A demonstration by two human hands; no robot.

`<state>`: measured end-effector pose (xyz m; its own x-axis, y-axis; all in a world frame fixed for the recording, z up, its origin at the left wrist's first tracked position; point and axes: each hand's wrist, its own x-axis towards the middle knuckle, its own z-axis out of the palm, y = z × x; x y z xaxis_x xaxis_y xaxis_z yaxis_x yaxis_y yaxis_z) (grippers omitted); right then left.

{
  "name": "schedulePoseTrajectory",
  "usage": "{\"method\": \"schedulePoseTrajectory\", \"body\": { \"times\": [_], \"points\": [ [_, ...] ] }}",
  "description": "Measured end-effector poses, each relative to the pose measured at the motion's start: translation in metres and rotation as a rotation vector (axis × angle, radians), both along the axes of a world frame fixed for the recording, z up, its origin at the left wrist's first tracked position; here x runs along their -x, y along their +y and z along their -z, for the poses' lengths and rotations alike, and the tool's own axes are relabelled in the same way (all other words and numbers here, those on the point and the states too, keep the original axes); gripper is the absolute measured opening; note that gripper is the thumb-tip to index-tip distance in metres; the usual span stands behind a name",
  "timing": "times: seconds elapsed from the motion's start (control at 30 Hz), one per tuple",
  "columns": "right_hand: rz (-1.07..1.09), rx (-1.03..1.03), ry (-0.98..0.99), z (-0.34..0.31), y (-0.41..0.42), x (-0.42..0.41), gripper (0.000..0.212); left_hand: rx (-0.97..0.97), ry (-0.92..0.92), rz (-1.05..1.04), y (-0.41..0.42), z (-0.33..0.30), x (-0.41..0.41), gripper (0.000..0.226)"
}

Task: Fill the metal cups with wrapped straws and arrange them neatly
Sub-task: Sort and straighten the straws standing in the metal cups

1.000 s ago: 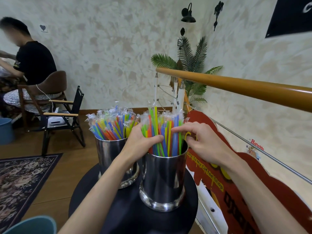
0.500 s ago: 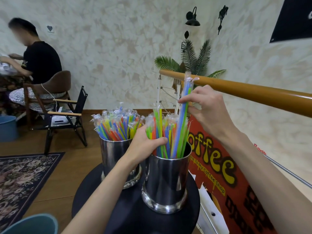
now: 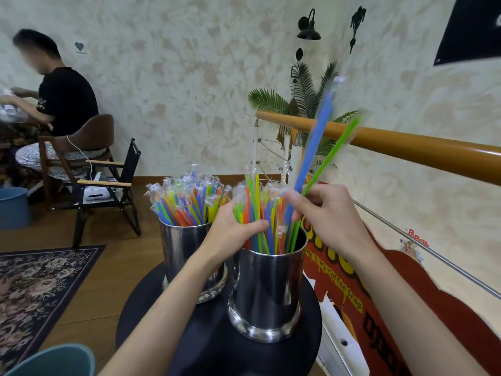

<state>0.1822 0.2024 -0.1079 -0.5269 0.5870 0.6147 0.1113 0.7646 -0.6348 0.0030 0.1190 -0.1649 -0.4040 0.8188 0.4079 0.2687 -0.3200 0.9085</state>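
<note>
Our left hand [image 3: 235, 231] grips the straw bundle [image 3: 260, 213] in the near metal cup [image 3: 267, 289]. Our right hand [image 3: 329, 218] pinches a blue straw [image 3: 315, 147] and a green straw [image 3: 332, 154], tilted above that cup.

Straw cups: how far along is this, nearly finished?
Nearly, it seems. The far cup looks done, packed with straws. The near cup is mostly full; the left hand grips its bundle, while the right hand pinches a blue straw and a green straw, both sticking up high. Left: seating those two and evening the tops.
</note>
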Motion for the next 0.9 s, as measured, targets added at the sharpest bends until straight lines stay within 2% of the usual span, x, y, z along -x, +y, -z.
{"method": "schedulePoseTrajectory", "body": {
  "times": [0.1,0.27,0.4,0.47,0.53,0.6,0.7,0.8,0.9],
  "points": [
    [0.028,0.091,-0.140,0.016,0.003,0.003,0.049,-0.001,0.002,0.004,-0.001,0.000,-0.001,0.033],
    [0.087,0.006,-0.389,0.024,0.003,0.013,0.060,0.003,0.004,0.028,-0.001,-0.001,0.001,0.036],
    [0.127,-0.026,-0.505,0.025,0.002,0.018,0.055,-0.004,0.014,0.083,-0.007,-0.004,0.000,0.040],
    [0.141,-0.056,-0.557,0.024,0.000,0.020,0.051,-0.022,-0.003,0.097,-0.008,-0.006,-0.003,0.049],
    [0.166,-0.091,-0.649,0.022,-0.004,0.024,0.044,-0.043,-0.019,0.052,-0.007,-0.006,-0.007,0.064],
    [0.178,-0.086,-0.724,0.019,-0.008,0.028,0.039,-0.057,-0.025,-0.017,-0.003,-0.006,-0.012,0.068],
    [0.163,-0.091,-0.772,0.017,-0.009,0.030,0.038,-0.059,-0.049,-0.086,0.003,-0.004,-0.015,0.068],
    [0.082,-0.030,-0.726,0.015,-0.005,0.023,0.040,-0.077,-0.053,-0.101,0.005,-0.002,-0.013,0.049],
    [-0.034,0.056,-0.680,0.013,-0.001,0.015,0.025,-0.090,-0.057,-0.077,0.005,-0.001,-0.011,0.040]
  ]
}}
